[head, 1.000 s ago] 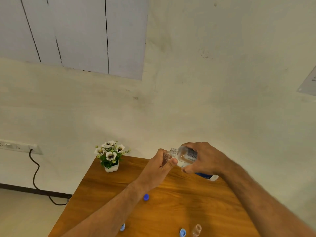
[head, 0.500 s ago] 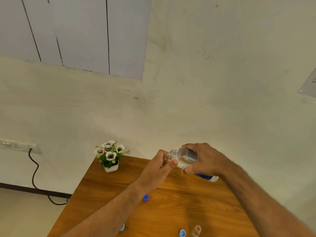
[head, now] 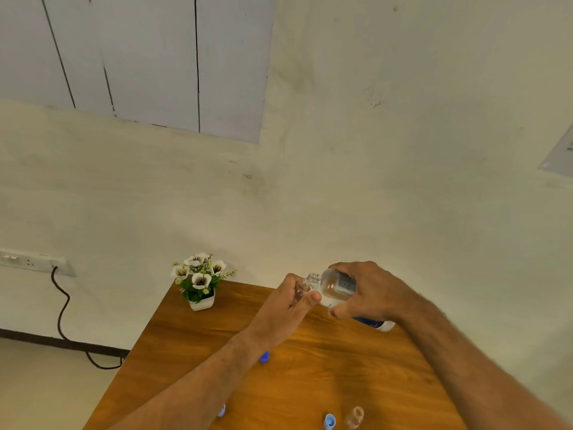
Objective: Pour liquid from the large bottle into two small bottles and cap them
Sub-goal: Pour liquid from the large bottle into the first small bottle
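My right hand point(head: 369, 293) grips the large clear bottle point(head: 333, 285), tipped on its side with its open neck pointing left. My left hand point(head: 290, 305) holds a small clear bottle point(head: 299, 290) upright, its mouth right under the large bottle's neck. A second small bottle point(head: 355, 417) stands uncapped near the front edge of the wooden table point(head: 310, 383). Blue caps lie on the table: one point(head: 264, 357) beside my left wrist, one point(head: 329, 421) next to the second small bottle, one point(head: 221, 410) partly hidden by my left forearm.
A small white pot of white flowers point(head: 200, 283) stands at the table's far left corner. The wall rises directly behind the table. A power strip with a black cable point(head: 60, 308) hangs on the wall at left, off the table.
Both hands hold the same pose over the table, the large bottle staying tipped at the small bottle's mouth. Only the view has shifted slightly.
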A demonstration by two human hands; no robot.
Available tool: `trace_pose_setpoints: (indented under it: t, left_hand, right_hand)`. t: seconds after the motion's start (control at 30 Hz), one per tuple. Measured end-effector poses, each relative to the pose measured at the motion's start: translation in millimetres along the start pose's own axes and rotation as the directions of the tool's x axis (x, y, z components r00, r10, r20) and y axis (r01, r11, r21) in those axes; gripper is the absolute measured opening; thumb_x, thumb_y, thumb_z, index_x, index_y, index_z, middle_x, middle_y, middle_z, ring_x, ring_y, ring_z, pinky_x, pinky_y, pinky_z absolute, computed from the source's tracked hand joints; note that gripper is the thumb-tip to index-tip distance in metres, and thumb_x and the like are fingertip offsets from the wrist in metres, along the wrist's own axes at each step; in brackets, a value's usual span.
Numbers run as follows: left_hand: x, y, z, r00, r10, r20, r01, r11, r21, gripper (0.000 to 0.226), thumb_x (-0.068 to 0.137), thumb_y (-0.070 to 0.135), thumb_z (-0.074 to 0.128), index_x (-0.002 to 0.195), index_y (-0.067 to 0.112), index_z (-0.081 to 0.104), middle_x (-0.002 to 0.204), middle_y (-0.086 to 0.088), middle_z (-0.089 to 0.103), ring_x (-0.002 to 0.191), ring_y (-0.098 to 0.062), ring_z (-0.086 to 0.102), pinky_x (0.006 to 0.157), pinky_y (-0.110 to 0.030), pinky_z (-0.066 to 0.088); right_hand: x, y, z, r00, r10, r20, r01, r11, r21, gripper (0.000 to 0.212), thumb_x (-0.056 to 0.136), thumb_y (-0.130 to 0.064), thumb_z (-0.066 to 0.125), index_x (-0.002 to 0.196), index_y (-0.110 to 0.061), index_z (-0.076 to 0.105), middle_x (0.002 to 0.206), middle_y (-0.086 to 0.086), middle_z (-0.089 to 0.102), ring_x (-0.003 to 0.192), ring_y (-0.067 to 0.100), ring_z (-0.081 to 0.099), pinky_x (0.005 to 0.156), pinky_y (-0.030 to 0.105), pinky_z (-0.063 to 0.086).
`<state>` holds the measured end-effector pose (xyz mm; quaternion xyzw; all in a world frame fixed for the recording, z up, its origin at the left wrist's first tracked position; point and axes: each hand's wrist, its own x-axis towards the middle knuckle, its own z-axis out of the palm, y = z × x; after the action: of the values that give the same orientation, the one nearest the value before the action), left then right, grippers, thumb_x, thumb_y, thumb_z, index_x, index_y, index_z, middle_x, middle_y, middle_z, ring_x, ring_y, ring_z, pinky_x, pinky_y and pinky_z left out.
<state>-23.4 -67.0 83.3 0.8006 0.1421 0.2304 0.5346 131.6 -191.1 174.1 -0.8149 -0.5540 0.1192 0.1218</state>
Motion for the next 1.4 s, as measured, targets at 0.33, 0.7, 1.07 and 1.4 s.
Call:
trace_pose_setpoints:
  t: [0.33,0.7,1.07,1.4]
  left_hand:
    - [-0.8,-4.2,2.0,1.000,0.018,-0.006,-0.018,1.000,0.005,0.038,0.086,0.068,0.046,0.095,0.032,0.044,0.066,0.014,0.046,0.048,0.006,0.041,0.045,-0.007,0.031]
    - [-3.1,-8.3,6.6,1.000,0.026,0.003,-0.026,1.000,-0.010,0.046,0.082,0.077,0.045,0.095,0.032,0.045,0.069,0.013,0.048,0.050,0.008,0.043,0.047,-0.006,0.033]
    - [-2.8,-15.4,10.7,1.000,0.006,0.008,-0.006,1.000,-0.003,0.051,0.081,0.079,0.045,0.096,0.030,0.047,0.068,0.013,0.048,0.051,0.004,0.041,0.047,-0.008,0.033]
    - [-4.4,-18.5,12.4,0.999,-0.021,0.035,0.022,1.000,-0.014,0.050,0.081,0.079,0.046,0.095,0.031,0.047,0.069,0.011,0.047,0.053,0.002,0.039,0.049,-0.010,0.033]
  right_hand:
    - [-2.0,1.5,2.4,1.000,0.018,0.011,-0.019,1.000,0.010,0.078,0.057,-0.061,0.073,0.127,-0.033,0.056,0.107,-0.013,0.061,0.086,0.006,0.059,0.068,0.022,0.049]
    - [-6.9,5.0,5.7,0.999,0.034,0.027,-0.034,0.999,0.007,0.079,0.060,-0.059,0.076,0.131,-0.032,0.054,0.111,-0.011,0.060,0.091,0.009,0.060,0.074,0.025,0.055]
    - [-8.3,7.0,9.4,0.998,0.048,0.029,-0.048,0.999,0.005,0.081,0.056,-0.061,0.073,0.130,-0.032,0.054,0.109,-0.013,0.059,0.088,0.006,0.059,0.069,0.020,0.049]
    - [-7.6,11.5,15.7,0.998,0.050,0.042,-0.052,0.998,0.045,0.082,0.053,-0.066,0.070,0.127,-0.034,0.055,0.106,-0.015,0.060,0.084,0.006,0.062,0.071,0.024,0.056]
